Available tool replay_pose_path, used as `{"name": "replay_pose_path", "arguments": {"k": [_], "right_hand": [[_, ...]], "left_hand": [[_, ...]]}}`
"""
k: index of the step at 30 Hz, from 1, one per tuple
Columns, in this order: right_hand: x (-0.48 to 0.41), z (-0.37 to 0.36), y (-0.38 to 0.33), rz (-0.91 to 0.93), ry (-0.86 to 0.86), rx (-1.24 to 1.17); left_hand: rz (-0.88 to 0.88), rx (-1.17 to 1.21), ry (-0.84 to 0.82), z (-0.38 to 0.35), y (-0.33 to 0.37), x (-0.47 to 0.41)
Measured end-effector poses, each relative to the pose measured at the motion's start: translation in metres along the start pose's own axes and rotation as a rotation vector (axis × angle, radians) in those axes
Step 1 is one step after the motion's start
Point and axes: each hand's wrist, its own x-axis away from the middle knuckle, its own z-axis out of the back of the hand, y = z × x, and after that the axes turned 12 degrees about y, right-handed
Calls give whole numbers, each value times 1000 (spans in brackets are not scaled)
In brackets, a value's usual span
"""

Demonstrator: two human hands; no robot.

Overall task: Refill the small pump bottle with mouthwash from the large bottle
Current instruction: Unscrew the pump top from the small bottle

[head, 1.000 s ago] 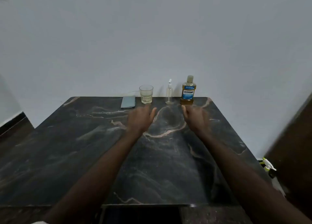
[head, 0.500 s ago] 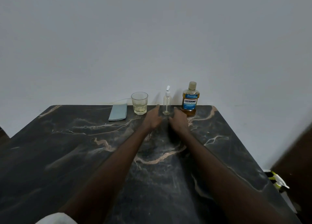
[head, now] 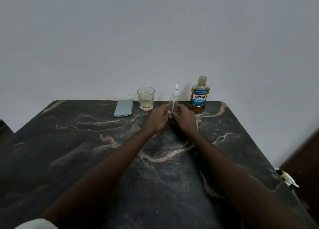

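Note:
The small clear pump bottle (head: pixel 174 99) with a white pump head stands upright at the table's far edge. My left hand (head: pixel 158 118) and my right hand (head: pixel 184 119) meet at its lower part from either side, fingers curled against it. The bottle's base is hidden between my fingertips. The large mouthwash bottle (head: pixel 198 95) holds amber liquid, has a blue label and a capped top, and stands just right of the pump bottle, untouched.
A glass tumbler (head: pixel 145 98) with a little pale liquid stands left of the pump bottle. A folded blue-grey cloth (head: pixel 123 107) lies further left. The dark marble table (head: pixel 86 142) meets a white wall. A spray bottle (head: pixel 288 178) sits on the floor, right.
Both hands have reached forward from the middle of the table and closed in on the small pump bottle. The view has shifted closer to the table's far edge.

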Motion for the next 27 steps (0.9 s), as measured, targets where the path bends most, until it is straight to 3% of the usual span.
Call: {"name": "replay_pose_path", "arguments": {"k": [5, 12, 27], "right_hand": [[65, 26, -21, 18, -76, -35], [144, 39, -46, 84, -207, -54], [211, 38, -69, 156, -181, -135]], "left_hand": [[-101, -136, -32, 46, -5, 61], [-81, -101, 3, 93, -2, 142], [-37, -70, 11, 134, 5, 206]]}}
